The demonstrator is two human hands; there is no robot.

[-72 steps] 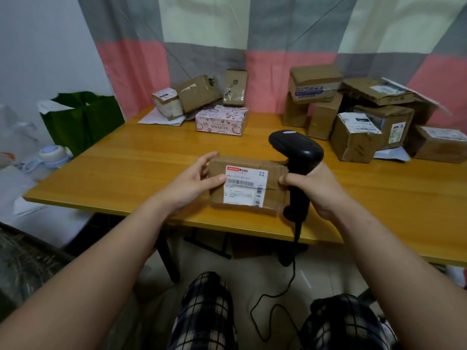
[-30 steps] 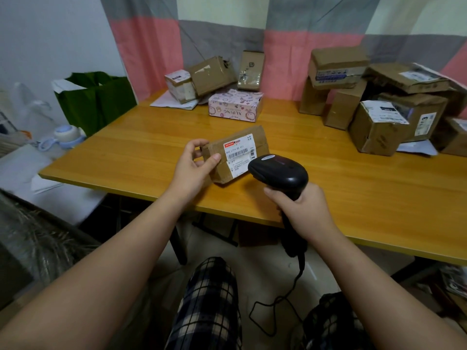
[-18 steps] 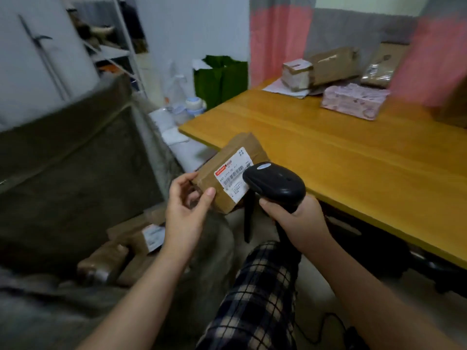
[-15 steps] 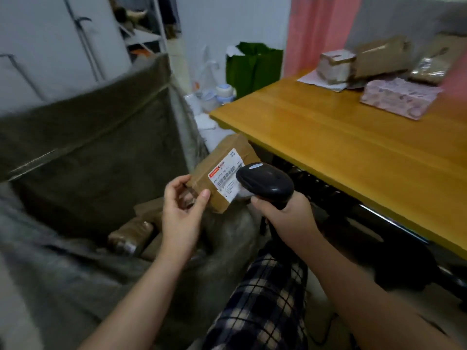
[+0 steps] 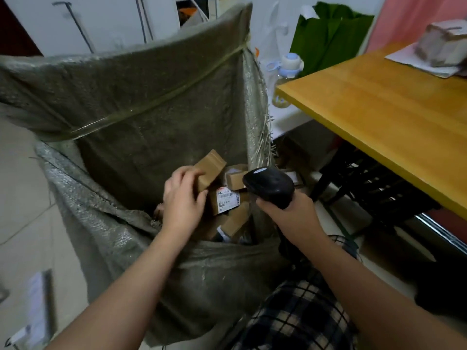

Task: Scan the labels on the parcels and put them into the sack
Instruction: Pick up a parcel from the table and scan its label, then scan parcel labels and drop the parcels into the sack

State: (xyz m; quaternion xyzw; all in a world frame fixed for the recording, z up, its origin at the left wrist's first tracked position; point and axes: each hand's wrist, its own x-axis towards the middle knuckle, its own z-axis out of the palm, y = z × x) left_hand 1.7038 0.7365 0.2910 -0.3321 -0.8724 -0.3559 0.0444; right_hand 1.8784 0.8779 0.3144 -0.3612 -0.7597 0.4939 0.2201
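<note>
My left grip is curled round a brown cardboard parcel, tilted on end inside the open mouth of the grey woven sack, above other parcels lying in the bottom. Just under my thumb a white barcode label faces up; I cannot tell whether it sits on the same parcel. My right grip holds the black scanner over the sack's near edge, beside the wooden worktop.
</note>
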